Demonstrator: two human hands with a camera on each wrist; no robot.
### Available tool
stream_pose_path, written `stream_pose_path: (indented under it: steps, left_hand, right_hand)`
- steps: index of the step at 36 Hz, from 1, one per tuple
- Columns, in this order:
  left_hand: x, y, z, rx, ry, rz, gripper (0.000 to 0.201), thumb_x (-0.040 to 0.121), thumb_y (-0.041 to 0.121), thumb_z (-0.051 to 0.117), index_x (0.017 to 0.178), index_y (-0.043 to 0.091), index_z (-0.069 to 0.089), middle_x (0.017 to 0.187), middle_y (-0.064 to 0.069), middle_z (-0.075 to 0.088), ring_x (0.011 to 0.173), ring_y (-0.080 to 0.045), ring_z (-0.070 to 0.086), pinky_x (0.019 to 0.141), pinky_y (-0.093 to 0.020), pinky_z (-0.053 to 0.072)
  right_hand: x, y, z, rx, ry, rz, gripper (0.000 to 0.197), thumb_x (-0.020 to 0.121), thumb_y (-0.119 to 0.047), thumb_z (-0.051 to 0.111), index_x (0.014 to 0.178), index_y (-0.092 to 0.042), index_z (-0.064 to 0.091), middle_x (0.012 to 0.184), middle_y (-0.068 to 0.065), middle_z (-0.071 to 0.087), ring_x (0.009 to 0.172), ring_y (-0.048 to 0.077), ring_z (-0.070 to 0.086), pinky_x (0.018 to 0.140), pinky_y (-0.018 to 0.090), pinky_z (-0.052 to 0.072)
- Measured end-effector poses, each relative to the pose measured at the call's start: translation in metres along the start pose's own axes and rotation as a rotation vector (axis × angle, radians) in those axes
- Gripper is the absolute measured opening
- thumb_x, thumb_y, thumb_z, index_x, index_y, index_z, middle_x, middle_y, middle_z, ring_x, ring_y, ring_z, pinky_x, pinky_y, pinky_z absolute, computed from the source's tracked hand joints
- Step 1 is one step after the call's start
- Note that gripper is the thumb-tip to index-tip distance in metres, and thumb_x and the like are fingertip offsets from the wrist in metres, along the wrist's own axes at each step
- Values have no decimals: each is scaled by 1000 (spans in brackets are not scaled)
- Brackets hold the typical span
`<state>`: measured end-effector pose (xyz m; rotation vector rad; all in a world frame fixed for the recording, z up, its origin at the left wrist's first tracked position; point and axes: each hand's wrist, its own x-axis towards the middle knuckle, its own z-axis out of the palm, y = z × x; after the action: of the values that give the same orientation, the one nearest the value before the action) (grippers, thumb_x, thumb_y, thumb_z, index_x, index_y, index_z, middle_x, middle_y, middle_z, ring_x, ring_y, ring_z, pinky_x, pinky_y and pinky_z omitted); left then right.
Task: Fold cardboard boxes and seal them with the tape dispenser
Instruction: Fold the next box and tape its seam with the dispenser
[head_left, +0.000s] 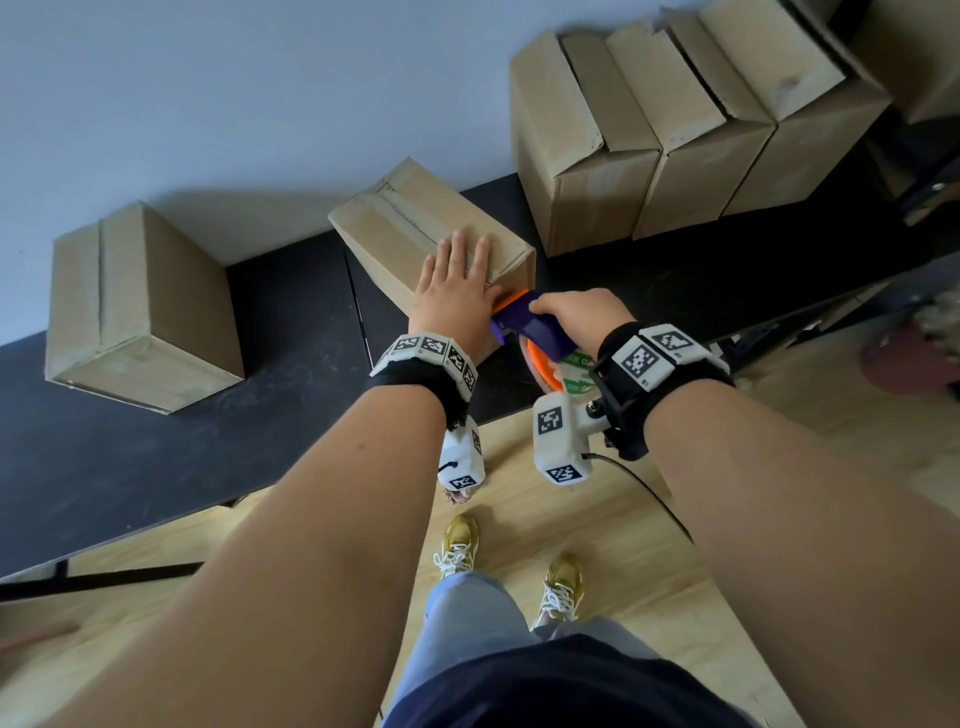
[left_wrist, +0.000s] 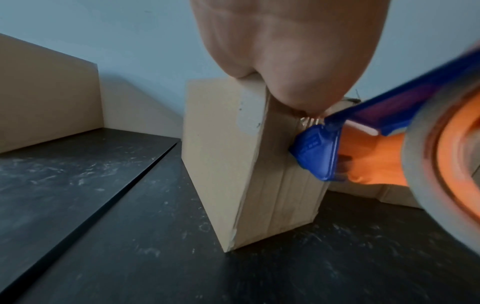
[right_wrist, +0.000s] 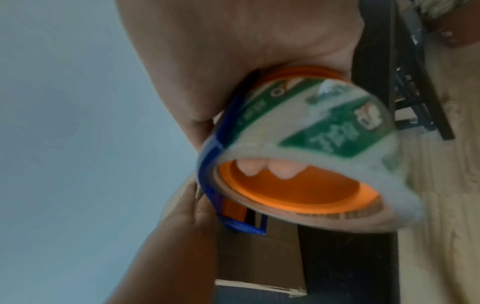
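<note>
Left hand (head_left: 457, 291) lies flat, fingers straight, on the box (head_left: 395, 228); right hand (head_left: 582, 312), just beside it, grips the tape dispenser (head_left: 535, 327) against the box's near edge; top seam looks taped, several boxes beyond remain

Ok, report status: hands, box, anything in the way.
Left hand flat on the middle box. Right hand grips tape dispenser, its head at the box's near edge. Nothing blocking; other boxes stand clear.

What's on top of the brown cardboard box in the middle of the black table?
The left hand lies flat on the brown cardboard box; a taped seam shows beside it. The cardboard beneath the palm is hidden.
</note>
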<state>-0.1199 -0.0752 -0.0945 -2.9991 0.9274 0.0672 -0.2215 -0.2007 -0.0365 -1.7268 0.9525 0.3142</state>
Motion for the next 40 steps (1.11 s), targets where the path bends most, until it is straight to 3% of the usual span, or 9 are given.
stream_pose_path:
  steps: [3,7,11,14,20,28,33,37,40]
  left_hand:
    - [1,1,2,-16,16,-8,58,103,40,24,154,21,3,161,-11,-1,149,-26,-1,121,-38,2]
    - [1,2,3,-22,21,-28,57,104,40,22,154,21,3,161,-10,0,149,-26,0,120,-38,2]
    - [0,10,1,-30,8,-108,57,104,37,21,154,19,2,161,-13,-2,148,-29,-1,121,-39,1]
    - [1,23,0,-74,-3,-213,58,104,35,23,154,16,1,160,-15,-3,148,-32,-1,121,-41,1]
    - [6,30,-4,-63,-36,-281,65,102,38,31,153,12,0,160,-18,-3,147,-34,-1,120,-43,3]
    - [5,32,-14,-99,4,-287,65,97,39,36,152,12,14,158,-16,11,145,-33,12,117,-41,14]
    - [4,8,-37,-299,37,-244,53,94,16,36,147,16,31,157,-5,23,139,-29,29,112,-41,25]
    - [-4,-25,-37,-96,-5,-138,57,92,8,42,146,24,30,159,-3,17,147,-26,11,119,-48,12]
    - [-7,-34,-39,-39,-105,-66,73,83,9,55,147,27,25,158,-2,16,145,-27,13,116,-51,18]
  right_hand:
    - [-1,-2,2,-56,-65,21,32,96,-31,54,114,-7,66,122,15,64,106,27,61,88,31,47]
    - [4,20,8,-171,-37,118,28,86,-39,67,84,-11,63,101,11,70,92,26,67,86,34,50]
    - [4,27,0,-131,3,138,35,82,-40,69,98,-9,67,97,10,71,91,26,68,92,38,53]
    - [5,21,-11,-93,33,100,27,83,-38,69,86,-12,65,92,9,70,90,25,68,91,36,52]
    - [2,14,-25,-109,59,18,30,87,-38,64,71,-14,57,71,2,61,67,16,58,60,25,41]
    - [-3,15,-30,-132,97,-42,32,87,-40,64,67,-15,58,69,1,60,71,20,60,64,29,43]
    - [-5,9,-33,-105,128,-48,34,86,-42,63,79,-9,61,80,5,63,74,21,60,69,29,41]
    - [-9,-2,-35,-81,167,-84,38,87,-43,62,101,-7,63,94,9,60,84,25,56,73,29,38]
    - [-10,-8,-35,-55,177,-102,40,88,-43,61,104,-6,63,94,9,60,83,25,55,73,29,37]
